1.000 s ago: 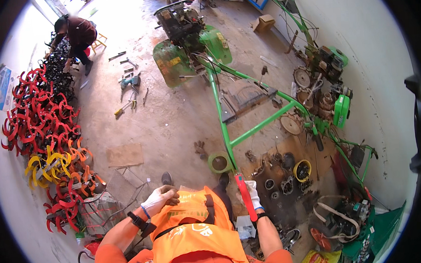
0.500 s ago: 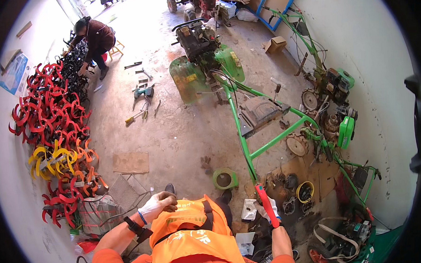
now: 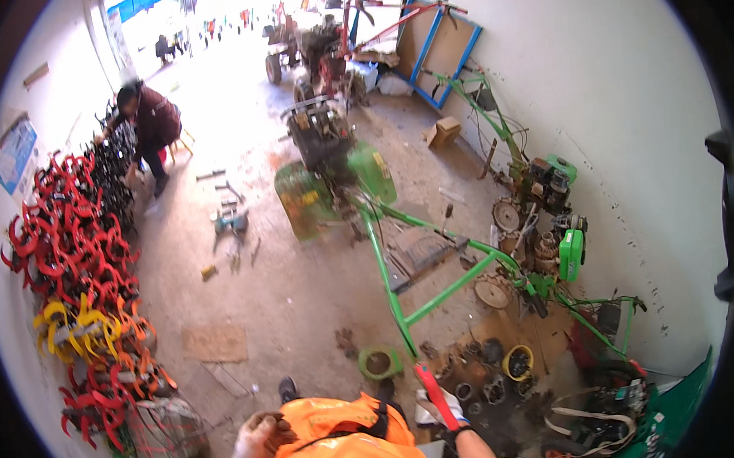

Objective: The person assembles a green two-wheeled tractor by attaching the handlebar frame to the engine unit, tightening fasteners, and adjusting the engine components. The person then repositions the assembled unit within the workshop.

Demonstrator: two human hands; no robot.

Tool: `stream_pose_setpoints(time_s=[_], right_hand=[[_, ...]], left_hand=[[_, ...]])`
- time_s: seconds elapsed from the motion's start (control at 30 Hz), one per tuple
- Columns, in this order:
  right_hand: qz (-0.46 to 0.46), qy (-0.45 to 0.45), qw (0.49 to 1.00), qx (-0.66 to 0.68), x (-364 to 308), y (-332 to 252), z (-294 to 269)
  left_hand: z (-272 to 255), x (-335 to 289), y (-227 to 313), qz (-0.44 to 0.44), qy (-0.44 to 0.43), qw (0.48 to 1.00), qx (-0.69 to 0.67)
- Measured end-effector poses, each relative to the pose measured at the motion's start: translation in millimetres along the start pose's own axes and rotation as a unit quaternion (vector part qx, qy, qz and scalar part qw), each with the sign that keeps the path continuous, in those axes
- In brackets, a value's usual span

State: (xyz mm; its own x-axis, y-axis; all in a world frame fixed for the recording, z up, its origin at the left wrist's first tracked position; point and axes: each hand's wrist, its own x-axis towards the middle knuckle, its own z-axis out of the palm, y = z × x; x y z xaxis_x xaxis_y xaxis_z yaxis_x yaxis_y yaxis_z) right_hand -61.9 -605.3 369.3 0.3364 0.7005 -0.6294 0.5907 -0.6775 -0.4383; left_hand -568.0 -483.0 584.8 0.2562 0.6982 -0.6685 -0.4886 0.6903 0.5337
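My right hand (image 3: pixel 431 411), in a pale work glove, is wrapped round the red grip (image 3: pixel 436 392) at the near end of a green handlebar (image 3: pixel 393 297). The handlebar runs forward to a walking tractor (image 3: pixel 320 141) with a dark engine and two green fenders (image 3: pixel 371 173). The handlebar's other arm bends off to the right. At the lower left my left hand (image 3: pixel 260 443), gloved with dirty fingertips, hangs beside my orange apron (image 3: pixel 335 431). Its fingers curl inward and nothing shows in them.
Red, yellow and black curved blades (image 3: pixel 72 234) are piled along the left wall, where a person (image 3: pixel 151 124) bends over. Tools, including a drill (image 3: pixel 232 223), lie on the floor. A green tub (image 3: pixel 379 363), a yellow bucket (image 3: pixel 518 361) and greasy parts stand ahead. More green machines (image 3: pixel 548 246) line the right.
The view has tilted up, showing more of the doorway and moving the floor scene lower. My left hand now sits lower in the picture. My right hand stays on the red grip.
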Motion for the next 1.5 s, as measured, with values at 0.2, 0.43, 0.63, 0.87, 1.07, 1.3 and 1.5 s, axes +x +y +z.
stream_pose_setpoints(time_s=[0.2,0.43,0.63,0.87,1.07,1.3,1.5], right_hand=[[0.114,0.077,0.990,-0.012,-52.2,4.4,19.6],[0.118,0.073,0.990,-0.010,-27.9,-91.7,92.3],[0.047,0.055,0.996,-0.048,-8.7,-145.8,150.6],[-0.025,0.115,0.992,-0.046,140.2,-351.3,37.1],[-0.170,0.085,0.944,0.270,193.0,-500.6,53.5],[-0.039,-0.001,0.969,0.244,354.9,-561.0,39.0],[-0.126,0.078,0.965,0.218,514.8,-624.0,-73.0]], left_hand=[[37.4,103.9,94.9,0.300,-0.186,0.931,0.092],[-97.8,24.5,177.0,0.128,-0.141,0.975,0.114],[-103.2,78.0,232.3,0.320,-0.208,0.920,-0.086],[-0.9,116.3,353.4,0.449,-0.290,0.844,0.042],[34.7,219.4,366.8,0.255,-0.230,0.915,0.213],[29.5,412.3,377.1,0.100,-0.081,0.970,0.206],[18.7,491.3,412.5,0.027,0.028,0.989,0.145]])
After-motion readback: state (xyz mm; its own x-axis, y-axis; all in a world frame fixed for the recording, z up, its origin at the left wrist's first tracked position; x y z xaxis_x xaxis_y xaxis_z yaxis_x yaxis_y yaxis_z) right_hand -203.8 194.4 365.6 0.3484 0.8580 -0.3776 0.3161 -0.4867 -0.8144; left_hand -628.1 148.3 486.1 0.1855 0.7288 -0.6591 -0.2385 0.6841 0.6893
